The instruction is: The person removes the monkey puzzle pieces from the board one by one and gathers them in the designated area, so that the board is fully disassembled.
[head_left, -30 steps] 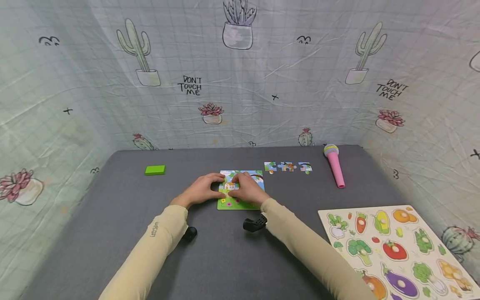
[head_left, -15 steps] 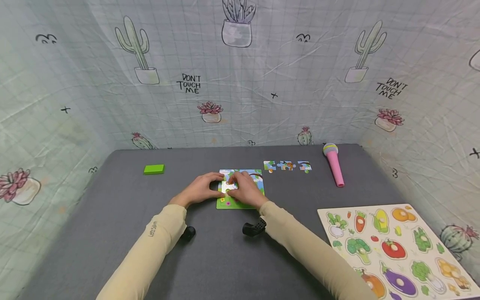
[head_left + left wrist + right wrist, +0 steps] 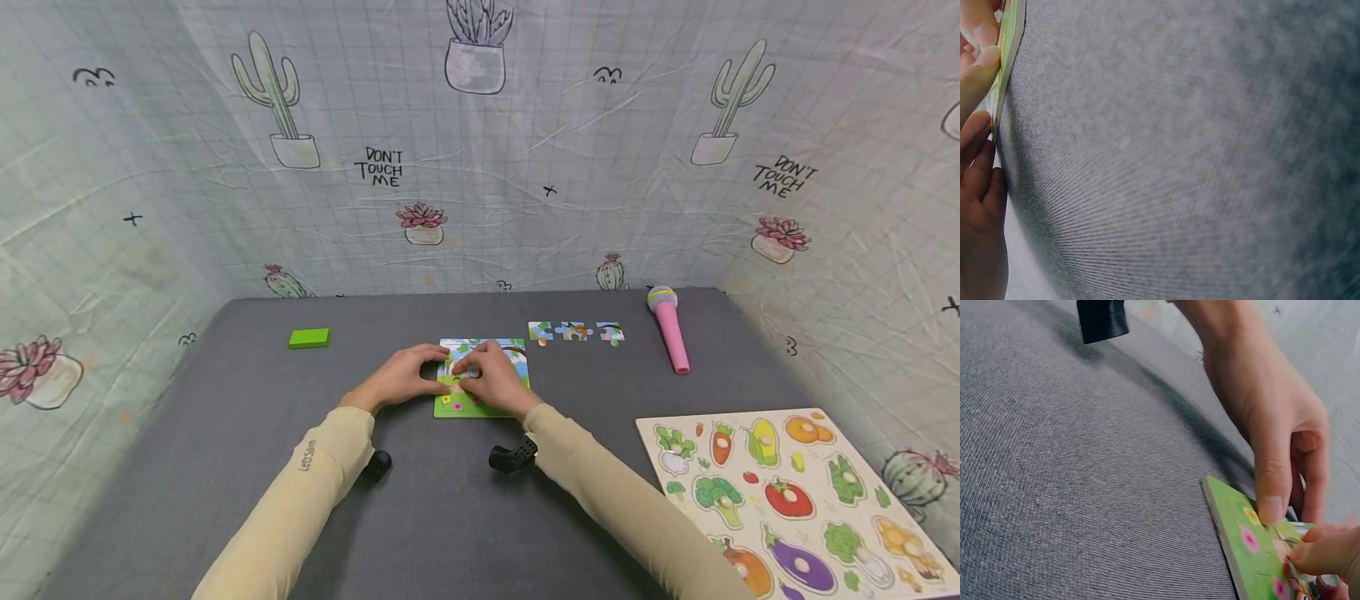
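Note:
A small jigsaw puzzle (image 3: 480,409) in its frame, with a green meadow, flowers and blue sky, lies flat at the middle of the table. My left hand (image 3: 400,377) holds its left side, thumb on the green near part and fingers at the far part. My right hand (image 3: 495,381) reaches over from the right, thumb and fingertips pinching a puzzle piece (image 3: 468,372) in the left half of the picture. In the right wrist view the left thumb (image 3: 1270,509) presses beside a yellow flower. My fingers hide much of the piece.
Three loose puzzle pieces (image 3: 574,332) lie in a row behind the puzzle's right side. A pink toy microphone (image 3: 670,332) lies at the back right, a wooden vegetable peg board (image 3: 757,475) at the front right. A green block (image 3: 309,338) sits at the back left.
My right fingertips shift slightly at the puzzle's left half. A white patch under them, showing half a second ago, has mostly gone. The left hand stays at the left side.

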`<state>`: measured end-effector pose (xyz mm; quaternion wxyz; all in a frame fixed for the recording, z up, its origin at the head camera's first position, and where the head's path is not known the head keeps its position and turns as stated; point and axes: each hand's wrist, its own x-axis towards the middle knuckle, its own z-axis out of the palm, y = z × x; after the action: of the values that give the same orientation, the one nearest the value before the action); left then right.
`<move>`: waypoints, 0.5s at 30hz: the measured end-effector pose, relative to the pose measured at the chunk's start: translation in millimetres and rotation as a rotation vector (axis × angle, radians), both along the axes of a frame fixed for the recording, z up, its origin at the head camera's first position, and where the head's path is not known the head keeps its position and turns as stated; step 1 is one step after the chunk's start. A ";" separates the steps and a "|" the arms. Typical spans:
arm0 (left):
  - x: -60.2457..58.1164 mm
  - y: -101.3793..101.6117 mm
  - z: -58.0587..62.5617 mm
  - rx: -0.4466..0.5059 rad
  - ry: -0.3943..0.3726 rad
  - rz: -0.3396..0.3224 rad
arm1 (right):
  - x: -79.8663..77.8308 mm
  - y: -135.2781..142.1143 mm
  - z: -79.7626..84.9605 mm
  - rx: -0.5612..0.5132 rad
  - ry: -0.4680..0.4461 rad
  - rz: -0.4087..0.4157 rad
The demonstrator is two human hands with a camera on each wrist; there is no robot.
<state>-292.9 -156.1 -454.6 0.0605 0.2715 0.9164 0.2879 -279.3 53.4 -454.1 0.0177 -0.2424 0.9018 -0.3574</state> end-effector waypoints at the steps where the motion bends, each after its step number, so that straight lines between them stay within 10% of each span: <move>1: -0.3 0.0 0.1 -0.001 0.000 0.000 | -0.4 1.2 0.2 -0.004 -0.001 0.004; 15: -0.6 -0.2 1.5 -0.024 -0.006 0.000 | -5.7 9.9 -1.2 0.010 0.005 0.061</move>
<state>-293.5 -156.3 -453.1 0.0663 0.2700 0.9195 0.2778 -285.0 63.2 -455.3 0.0274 -0.2708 0.8957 -0.3516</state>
